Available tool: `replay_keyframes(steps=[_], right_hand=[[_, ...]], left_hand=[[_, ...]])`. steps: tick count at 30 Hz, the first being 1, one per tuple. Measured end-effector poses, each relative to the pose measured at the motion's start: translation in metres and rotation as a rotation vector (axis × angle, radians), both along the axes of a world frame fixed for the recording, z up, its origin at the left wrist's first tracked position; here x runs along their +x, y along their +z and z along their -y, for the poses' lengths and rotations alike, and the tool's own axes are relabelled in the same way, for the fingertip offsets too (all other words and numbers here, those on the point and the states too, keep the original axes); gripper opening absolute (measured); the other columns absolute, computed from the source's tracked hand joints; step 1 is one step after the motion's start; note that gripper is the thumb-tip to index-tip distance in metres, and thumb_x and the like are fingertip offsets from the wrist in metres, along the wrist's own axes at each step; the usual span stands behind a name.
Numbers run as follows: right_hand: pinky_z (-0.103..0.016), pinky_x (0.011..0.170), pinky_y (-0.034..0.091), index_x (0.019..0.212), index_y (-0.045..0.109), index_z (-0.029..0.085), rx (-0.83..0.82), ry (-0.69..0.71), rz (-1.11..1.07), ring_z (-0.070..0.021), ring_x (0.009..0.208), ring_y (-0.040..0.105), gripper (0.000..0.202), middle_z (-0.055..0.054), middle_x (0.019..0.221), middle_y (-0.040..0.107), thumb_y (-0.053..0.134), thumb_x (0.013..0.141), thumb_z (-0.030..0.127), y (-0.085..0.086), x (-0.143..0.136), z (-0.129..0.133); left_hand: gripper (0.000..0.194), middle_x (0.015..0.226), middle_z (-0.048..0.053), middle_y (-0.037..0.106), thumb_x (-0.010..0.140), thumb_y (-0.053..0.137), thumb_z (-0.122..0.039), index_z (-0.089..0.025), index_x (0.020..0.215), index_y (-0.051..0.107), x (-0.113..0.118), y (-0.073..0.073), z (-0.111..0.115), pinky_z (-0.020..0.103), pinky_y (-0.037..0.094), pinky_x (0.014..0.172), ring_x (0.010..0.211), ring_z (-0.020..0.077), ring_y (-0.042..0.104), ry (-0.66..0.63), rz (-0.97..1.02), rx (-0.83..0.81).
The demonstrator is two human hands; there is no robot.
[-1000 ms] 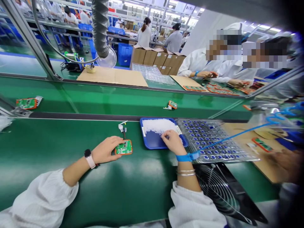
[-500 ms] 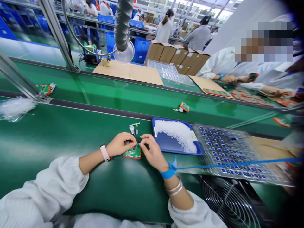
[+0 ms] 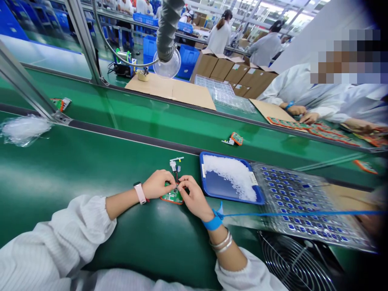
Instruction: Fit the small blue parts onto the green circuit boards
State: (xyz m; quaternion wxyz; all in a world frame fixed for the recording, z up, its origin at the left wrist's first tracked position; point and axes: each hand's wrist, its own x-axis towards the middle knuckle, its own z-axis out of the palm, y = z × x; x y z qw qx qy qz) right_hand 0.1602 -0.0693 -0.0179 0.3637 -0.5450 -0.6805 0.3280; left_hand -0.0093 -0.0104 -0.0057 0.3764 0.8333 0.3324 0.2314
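A green circuit board with an orange edge [image 3: 172, 197] lies on the green table in front of me. My left hand [image 3: 158, 184] rests at its upper left, thumb and fingers pinched over the top edge. From the right, my right hand [image 3: 194, 196] meets it there, its thumb and forefinger closed together. Whatever sits between the fingertips is too small to make out. Just beyond the hands lie small white connector parts [image 3: 173, 165], with dark wires running down toward the board.
Right of my hands is a blue tray [image 3: 212, 186] of small white pieces, then a clear tray of blue parts [image 3: 291, 202]. A metal fan [image 3: 291, 258] stands at lower right. Clear plastic [image 3: 26, 127] lies far left. Across the belt, a co-worker's hands touch boards.
The whole view has shifted slightly. My hands stay pinched at the board's top edge, a little closer together. Across the belt, the co-worker's hands have lowered to the boards.
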Motion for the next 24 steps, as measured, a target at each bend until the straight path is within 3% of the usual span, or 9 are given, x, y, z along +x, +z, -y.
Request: replay_keyframes(steps=[3,7,11,15,18,21,24], right_hand=[[-0.031,0.071,0.045,0.067,0.053,0.019,-0.038,-0.031,-0.006,-0.0173,0.086,0.052,0.013,-0.006,0.092,0.051,0.048,0.079,0.02,-0.001,-0.001,-0.002],[-0.029,0.067,0.044,0.065,0.054,0.019,-0.066,-0.045,0.012,-0.0164,0.08,0.053,0.014,-0.006,0.088,0.052,0.048,0.078,0.02,0.002,-0.007,-0.002],[-0.029,0.068,0.045,0.069,0.057,0.019,0.038,-0.09,0.025,-0.016,0.08,0.054,0.014,-0.006,0.087,0.055,0.049,0.08,0.022,0.014,0.002,-0.002],[-0.032,0.071,0.044,0.073,0.057,0.02,0.236,-0.363,0.163,-0.0183,0.083,0.053,0.015,-0.007,0.088,0.057,0.049,0.081,0.029,0.022,0.063,-0.008],[-0.036,0.073,0.043,0.067,0.055,0.019,0.209,-0.576,0.38,-0.0216,0.08,0.051,0.016,-0.008,0.078,0.056,0.049,0.077,0.03,0.017,0.122,-0.009],[-0.039,0.074,0.042,0.067,0.056,0.019,0.16,-0.535,0.5,-0.0229,0.08,0.051,0.014,-0.008,0.077,0.056,0.049,0.075,0.027,0.006,0.156,-0.007],[-0.039,0.077,0.042,0.071,0.059,0.018,0.171,-0.451,0.544,-0.0233,0.081,0.052,0.013,-0.009,0.08,0.056,0.049,0.075,0.025,-0.001,0.161,-0.007]], left_hand=[[0.013,0.076,0.002,0.069,0.073,0.057,-0.017,-0.017,0.066,0.068,0.004,0.004,-0.004,0.025,0.044,0.071,0.072,0.0152,0.061,0.029,-0.068,-0.062],[0.011,0.072,0.001,0.068,0.07,0.058,-0.015,-0.016,0.064,0.067,0.005,0.009,-0.009,0.024,0.042,0.064,0.067,0.0148,0.061,0.013,-0.149,-0.121],[0.004,0.078,0.001,0.066,0.072,0.059,-0.018,-0.017,0.073,0.063,-0.001,0.007,-0.008,0.024,0.042,0.068,0.073,0.0142,0.059,-0.019,-0.068,-0.038],[0.008,0.082,0.002,0.063,0.078,0.056,-0.025,-0.017,0.077,0.057,-0.006,0.001,-0.005,0.027,0.04,0.073,0.076,0.0155,0.057,-0.069,-0.078,0.081],[0.009,0.082,0.002,0.063,0.079,0.054,-0.026,-0.018,0.076,0.055,-0.006,-0.002,-0.006,0.028,0.039,0.075,0.077,0.0159,0.056,-0.093,-0.095,0.095],[0.009,0.08,0.001,0.062,0.079,0.054,-0.027,-0.018,0.076,0.054,-0.005,-0.003,-0.008,0.028,0.038,0.074,0.077,0.016,0.055,-0.108,-0.093,0.096],[0.009,0.081,0.001,0.062,0.08,0.054,-0.026,-0.018,0.076,0.053,-0.005,-0.003,-0.009,0.028,0.037,0.075,0.077,0.0158,0.056,-0.11,-0.091,0.087]])
